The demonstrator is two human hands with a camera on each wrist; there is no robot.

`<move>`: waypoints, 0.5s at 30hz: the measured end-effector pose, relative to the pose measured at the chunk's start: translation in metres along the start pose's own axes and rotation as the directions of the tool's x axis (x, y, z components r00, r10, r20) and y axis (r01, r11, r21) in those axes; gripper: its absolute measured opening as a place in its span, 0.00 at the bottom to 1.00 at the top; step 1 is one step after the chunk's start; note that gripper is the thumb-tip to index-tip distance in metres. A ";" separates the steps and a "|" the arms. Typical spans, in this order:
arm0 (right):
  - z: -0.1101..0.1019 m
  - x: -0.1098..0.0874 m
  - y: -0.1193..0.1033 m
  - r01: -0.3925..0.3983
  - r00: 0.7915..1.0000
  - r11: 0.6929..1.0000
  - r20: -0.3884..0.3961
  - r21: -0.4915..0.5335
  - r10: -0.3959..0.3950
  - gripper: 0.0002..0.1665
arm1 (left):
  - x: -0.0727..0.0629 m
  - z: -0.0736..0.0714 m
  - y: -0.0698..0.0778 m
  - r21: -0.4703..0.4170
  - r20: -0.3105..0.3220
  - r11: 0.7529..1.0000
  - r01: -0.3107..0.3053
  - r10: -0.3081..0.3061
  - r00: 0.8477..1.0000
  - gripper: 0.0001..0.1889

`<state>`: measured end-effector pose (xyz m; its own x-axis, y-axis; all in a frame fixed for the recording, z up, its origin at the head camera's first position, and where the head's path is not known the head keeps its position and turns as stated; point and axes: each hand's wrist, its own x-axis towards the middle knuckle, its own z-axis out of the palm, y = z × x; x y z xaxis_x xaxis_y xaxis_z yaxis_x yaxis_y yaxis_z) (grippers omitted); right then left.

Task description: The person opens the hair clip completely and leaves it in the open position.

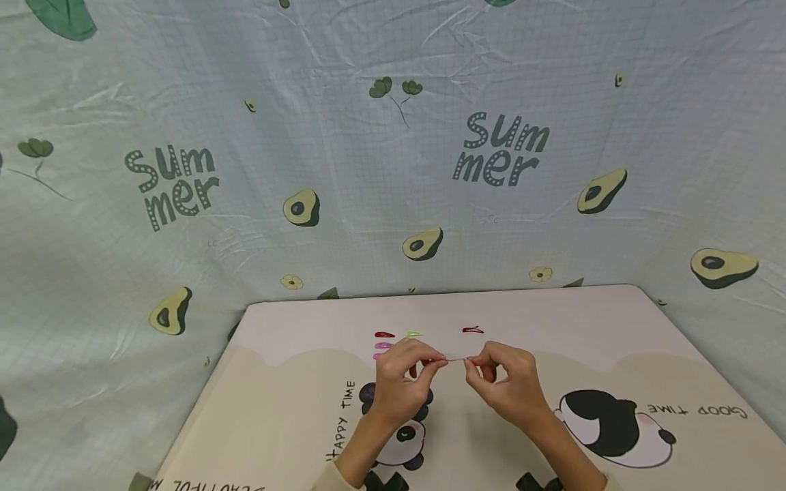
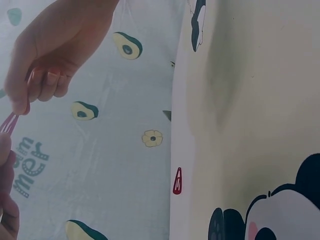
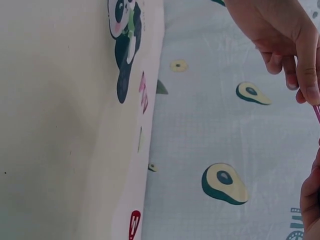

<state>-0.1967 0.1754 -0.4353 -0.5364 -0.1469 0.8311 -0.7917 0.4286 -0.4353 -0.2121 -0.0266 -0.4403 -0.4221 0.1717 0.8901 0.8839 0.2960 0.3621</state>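
Observation:
A pink snap hair clip (image 1: pixel 455 359) is stretched between both hands above the table. My left hand (image 1: pixel 402 382) pinches one end between thumb and index finger. The other end is pinched by my right hand (image 1: pixel 506 382). The slotted body of the pink hair clip (image 2: pixel 9 123) shows at the edge of the left wrist view, between the fingertips of the right hand (image 2: pixel 55 55) above and the left hand below. In the right wrist view, the left hand (image 3: pixel 282 42) is uppermost and the clip is mostly cut off.
Flat on the table (image 1: pixel 276 395) beyond the hands lie a red clip (image 1: pixel 384 335), a pink clip (image 1: pixel 383 346), a green clip (image 1: pixel 413 334) and, farther right, another red clip (image 1: pixel 473 330). An avocado-print curtain (image 1: pixel 368 157) hangs behind the table's far edge.

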 end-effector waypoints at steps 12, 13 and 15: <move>0.003 -0.003 0.005 -0.042 0.999 0.999 0.023 0.014 0.042 0.18 | -0.003 0.002 -0.002 0.065 0.033 0.998 0.001 -0.003 0.999 0.09; 0.003 -0.004 0.006 -0.045 0.999 0.999 0.024 0.018 0.045 0.19 | -0.002 0.001 -0.002 0.080 0.048 0.997 0.002 -0.006 0.999 0.09; 0.003 -0.005 0.008 -0.057 0.998 0.998 0.024 0.023 0.056 0.19 | -0.002 0.000 -0.001 0.108 0.078 0.994 -0.001 -0.008 0.997 0.08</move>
<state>-0.2013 0.1767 -0.4440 -0.5872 -0.1438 0.7966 -0.7664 0.4154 -0.4899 -0.2124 -0.0271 -0.4425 -0.4436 0.2422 0.8629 0.8571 0.3959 0.3295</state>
